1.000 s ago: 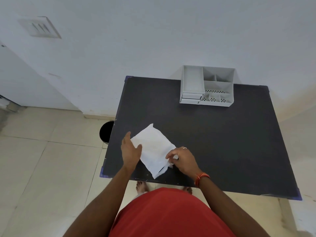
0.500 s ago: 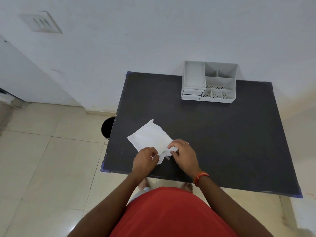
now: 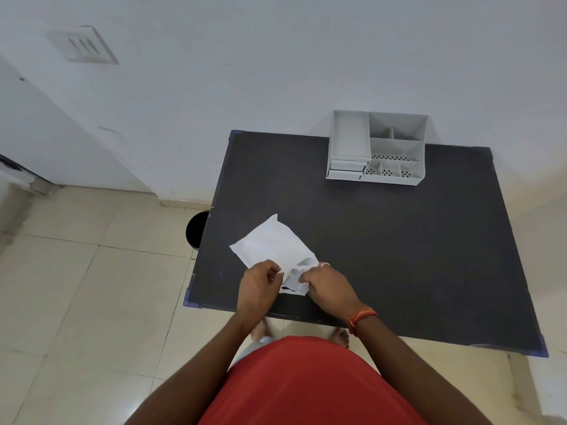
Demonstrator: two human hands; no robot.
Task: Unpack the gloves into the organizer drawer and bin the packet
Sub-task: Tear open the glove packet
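White wall fills the upper part of the head view, with a small vent plate (image 3: 82, 44) in the upper left of the frame, and pale floor tiles (image 3: 76, 302) cover the lower left. At the centre right stands a dark table (image 3: 399, 256) with blue corner pieces.

On the far side of the table, against the wall, sits the white organizer (image 3: 377, 148), with open compartments on its right and two small drawers (image 3: 346, 169) at its lower left front; both drawers look closed. A black bin (image 3: 195, 230) stands on the floor just beside the left edge of the table, partly hidden under it.

The white packet (image 3: 273, 250) lies near the front left part of the table, turned diagonally, its far corner pointing to the upper left. Its near end is lifted and crumpled between both hands. The left hand (image 3: 257, 286) comes from the lower left, fingers curled, pinching the near left edge of the packet. The right hand (image 3: 328, 286) comes from the lower right, also closed on the near edge, with a ring on one finger and an orange thread band (image 3: 360, 319) on the wrist. Both forearms reach forward from a red shirt (image 3: 306, 384) at the bottom of the frame. Whether the packet is already torn open I cannot tell.
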